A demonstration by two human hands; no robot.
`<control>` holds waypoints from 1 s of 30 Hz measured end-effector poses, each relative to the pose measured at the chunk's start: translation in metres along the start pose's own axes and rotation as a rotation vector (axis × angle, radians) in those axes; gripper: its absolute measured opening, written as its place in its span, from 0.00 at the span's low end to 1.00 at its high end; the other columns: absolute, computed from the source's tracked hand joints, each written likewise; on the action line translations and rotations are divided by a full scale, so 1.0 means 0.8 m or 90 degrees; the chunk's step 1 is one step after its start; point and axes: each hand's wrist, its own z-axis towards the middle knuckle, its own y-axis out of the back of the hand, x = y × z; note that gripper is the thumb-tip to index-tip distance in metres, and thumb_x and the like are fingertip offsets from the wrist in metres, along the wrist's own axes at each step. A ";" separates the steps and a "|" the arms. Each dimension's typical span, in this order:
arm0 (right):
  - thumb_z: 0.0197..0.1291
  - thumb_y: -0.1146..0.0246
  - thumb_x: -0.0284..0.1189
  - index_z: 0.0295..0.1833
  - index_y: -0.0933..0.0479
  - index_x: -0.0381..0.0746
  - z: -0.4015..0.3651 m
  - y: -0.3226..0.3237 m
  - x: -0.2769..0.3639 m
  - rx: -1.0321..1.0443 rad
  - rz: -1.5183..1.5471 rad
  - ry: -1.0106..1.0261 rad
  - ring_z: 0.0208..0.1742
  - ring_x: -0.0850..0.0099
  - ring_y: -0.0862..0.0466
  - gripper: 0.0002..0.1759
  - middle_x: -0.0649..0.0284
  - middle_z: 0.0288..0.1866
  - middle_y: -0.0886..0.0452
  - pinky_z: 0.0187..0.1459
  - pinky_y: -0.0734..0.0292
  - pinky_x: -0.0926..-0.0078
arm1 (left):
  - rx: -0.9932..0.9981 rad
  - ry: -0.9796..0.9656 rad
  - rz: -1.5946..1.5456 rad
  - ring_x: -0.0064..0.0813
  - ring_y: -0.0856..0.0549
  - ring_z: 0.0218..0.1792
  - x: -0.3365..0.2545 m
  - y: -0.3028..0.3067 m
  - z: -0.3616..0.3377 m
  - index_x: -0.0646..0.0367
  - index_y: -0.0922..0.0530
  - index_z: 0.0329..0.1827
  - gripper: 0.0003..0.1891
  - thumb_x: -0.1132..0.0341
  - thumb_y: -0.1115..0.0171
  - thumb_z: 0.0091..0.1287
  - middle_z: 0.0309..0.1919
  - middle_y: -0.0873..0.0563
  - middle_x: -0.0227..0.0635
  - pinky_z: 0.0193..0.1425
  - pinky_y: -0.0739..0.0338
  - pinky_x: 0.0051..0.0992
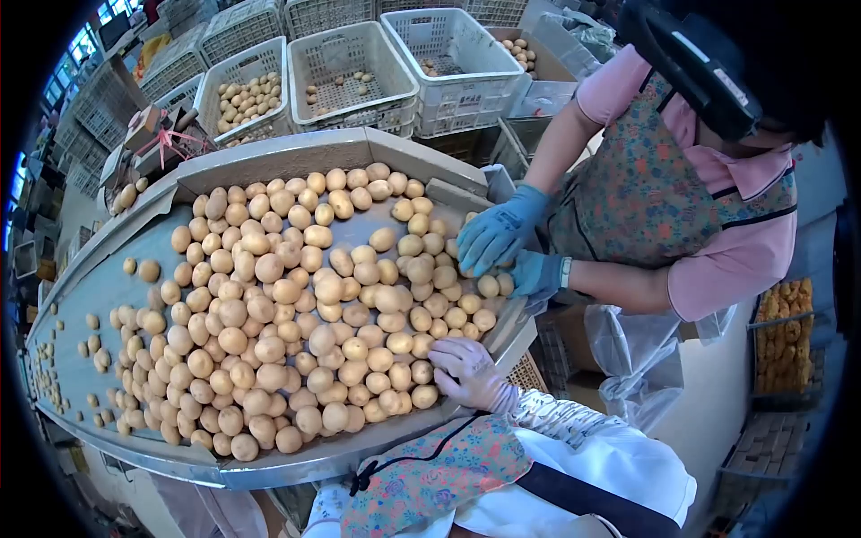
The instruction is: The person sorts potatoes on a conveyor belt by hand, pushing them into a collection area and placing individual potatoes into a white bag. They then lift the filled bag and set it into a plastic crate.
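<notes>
My right hand (464,369), in a pale lilac-white glove, lies at the right edge of a heap of potatoes (260,309). Its fingers are spread and touch the nearest potatoes; I see nothing gripped in them. The potatoes are round and light brown, spread over a blue-grey belt (85,300) between metal side walls. At the bottom edge a patterned sleeve shows on my left side, but my left hand is out of sight. Across the corner, a co-worker's blue-gloved hands (502,231) rest on potatoes at the belt's right end.
White plastic crates (352,72) stand behind the belt, several holding some potatoes. A cardboard box (538,63) with potatoes is at the back. The co-worker (646,179) stands at the right, near clear plastic bags (632,350). Farther right is a crate of yellow-brown produce (783,336).
</notes>
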 end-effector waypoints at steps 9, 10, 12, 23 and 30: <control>0.61 0.30 0.30 0.55 0.18 0.38 0.000 -0.003 -0.009 -0.019 0.023 -0.016 0.62 0.54 0.16 0.17 0.55 0.58 0.15 0.64 0.22 0.54 | 0.063 0.096 -0.066 0.42 0.16 0.55 -0.006 -0.002 0.000 0.62 0.21 0.64 0.20 0.71 0.38 0.69 0.55 0.14 0.48 0.64 0.22 0.39; 0.61 0.30 0.30 0.55 0.18 0.38 0.001 -0.004 -0.010 -0.021 0.017 -0.016 0.62 0.53 0.16 0.17 0.55 0.58 0.15 0.63 0.22 0.54 | 0.066 0.109 -0.074 0.41 0.16 0.55 -0.007 -0.004 0.002 0.62 0.22 0.65 0.20 0.70 0.38 0.70 0.56 0.14 0.48 0.64 0.22 0.39; 0.60 0.29 0.30 0.55 0.17 0.38 -0.002 -0.008 -0.010 -0.025 0.013 -0.011 0.61 0.53 0.16 0.18 0.54 0.57 0.14 0.63 0.21 0.54 | 0.077 0.123 -0.100 0.40 0.16 0.56 -0.006 -0.001 -0.002 0.62 0.22 0.66 0.20 0.70 0.38 0.71 0.56 0.14 0.47 0.65 0.23 0.38; 0.59 0.29 0.38 0.67 0.23 0.36 0.014 -0.013 -0.011 0.072 -0.046 -0.001 0.66 0.48 0.23 0.31 0.48 0.65 0.21 0.69 0.27 0.51 | 0.315 0.253 -0.150 0.34 0.16 0.58 -0.036 0.059 -0.014 0.61 0.24 0.72 0.23 0.65 0.39 0.75 0.60 0.15 0.44 0.67 0.24 0.34; 0.59 0.30 0.55 0.75 0.32 0.32 0.071 -0.062 0.023 0.135 0.058 0.028 0.62 0.46 0.26 0.49 0.48 0.58 0.25 0.65 0.35 0.41 | 0.246 0.153 -0.329 0.35 0.18 0.63 -0.106 0.152 0.021 0.62 0.27 0.75 0.28 0.61 0.36 0.75 0.64 0.16 0.45 0.72 0.27 0.35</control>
